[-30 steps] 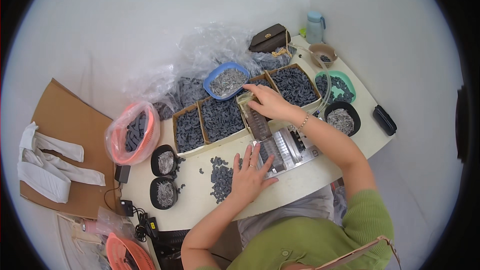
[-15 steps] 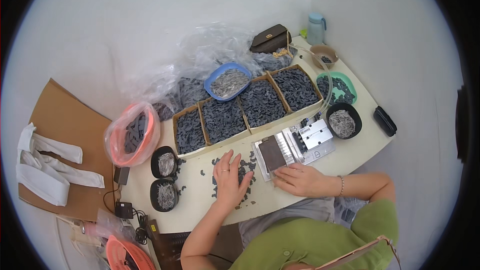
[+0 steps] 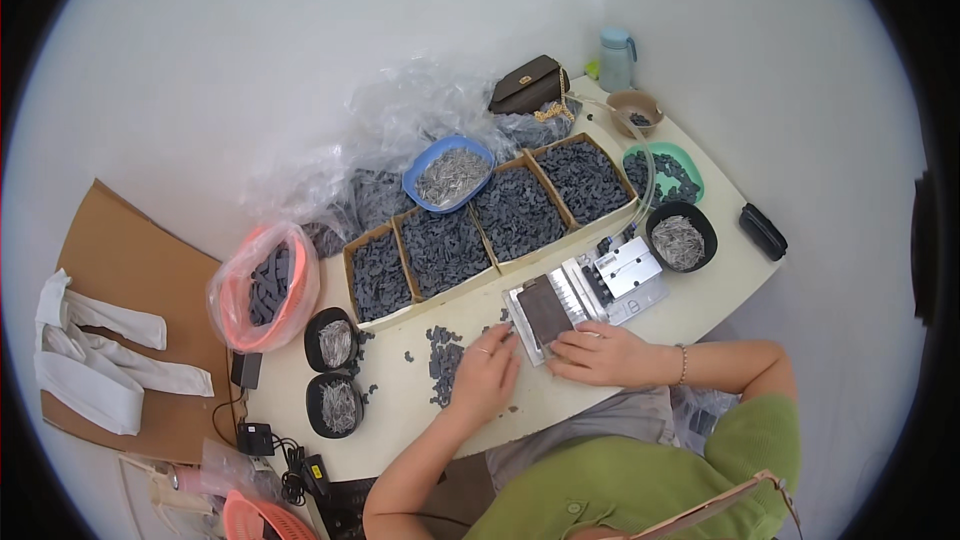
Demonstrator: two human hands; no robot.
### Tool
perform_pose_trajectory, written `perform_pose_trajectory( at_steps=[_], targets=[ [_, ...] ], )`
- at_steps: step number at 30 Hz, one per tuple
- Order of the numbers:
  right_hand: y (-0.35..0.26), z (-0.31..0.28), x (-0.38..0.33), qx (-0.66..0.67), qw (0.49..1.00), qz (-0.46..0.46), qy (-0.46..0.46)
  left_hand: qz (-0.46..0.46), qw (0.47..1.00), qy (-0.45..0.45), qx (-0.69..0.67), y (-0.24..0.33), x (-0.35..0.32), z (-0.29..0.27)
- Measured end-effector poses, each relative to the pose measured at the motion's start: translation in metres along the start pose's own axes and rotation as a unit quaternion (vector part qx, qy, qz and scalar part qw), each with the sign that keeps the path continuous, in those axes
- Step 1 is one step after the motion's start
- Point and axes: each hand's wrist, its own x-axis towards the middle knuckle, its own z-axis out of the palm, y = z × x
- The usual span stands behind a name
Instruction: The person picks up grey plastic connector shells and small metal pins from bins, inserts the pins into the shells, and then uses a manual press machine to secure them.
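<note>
A silver metal fixture [image 3: 640, 270] with a dark brown flat block [image 3: 547, 309] on its left part lies in front of me. My right hand [image 3: 608, 353] is closed at the block's near right corner, fingers bent and together; what they hold is hidden. By the fixture's left edge, my left hand [image 3: 486, 378] has its fingertips drawn together, and anything between them is too small to make out. A loose pile of small dark grey parts [image 3: 443, 365] lies just left of that hand, partly covered by it.
Behind the hands stands a divided cardboard tray [image 3: 430, 297] full of dark grey parts. A blue dish [image 3: 410, 183] of metal pins rests on it. Black bowls of pins [image 3: 690, 262] [image 3: 314, 408] flank the work. A green dish [image 3: 697, 162] and a flexible tube [image 3: 652, 165] are at right.
My left hand has moved right from over the loose pile to the fixture's left edge, and its spread fingers have drawn together. My right hand stays at the block's corner.
</note>
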Motion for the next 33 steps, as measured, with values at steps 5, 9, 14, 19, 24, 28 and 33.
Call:
perform_pose_trajectory(
  at_steps=[5, 9, 14, 19, 24, 28, 33],
  targets=[
    [0.032, -0.014, 0.021, 0.0, 0.995, 0.056, 0.083, 0.095, 0.993, 0.01, 0.072, 0.017, 0.006, 0.02],
    [0.093, 0.0, 0.067, 0.178, 0.947, 0.252, 0.083, 0.116, 0.981, 0.029, 0.15, 0.025, 0.014, 0.025],
    [0.148, 0.032, 0.1, 0.282, 0.899, 0.333, 0.023, 0.112, 0.976, 0.012, 0.189, 0.025, 0.016, 0.023],
    [0.17, 0.04, 0.101, 0.344, 0.876, 0.334, -0.052, 0.078, 0.985, 0.005, 0.157, 0.028, 0.021, 0.012],
    [0.22, 0.002, 0.061, 0.172, 0.915, 0.358, -0.064, 0.063, 0.978, -0.031, 0.197, 0.035, 0.034, 0.017],
    [0.227, -0.006, 0.018, 0.069, 0.879, 0.408, -0.237, 0.064, 0.96, -0.09, 0.257, 0.038, 0.04, 0.025],
    [0.204, 0.014, 0.012, 0.049, 0.918, 0.375, -0.12, 0.003, 0.988, -0.076, 0.138, 0.029, 0.053, 0.004]
  ],
)
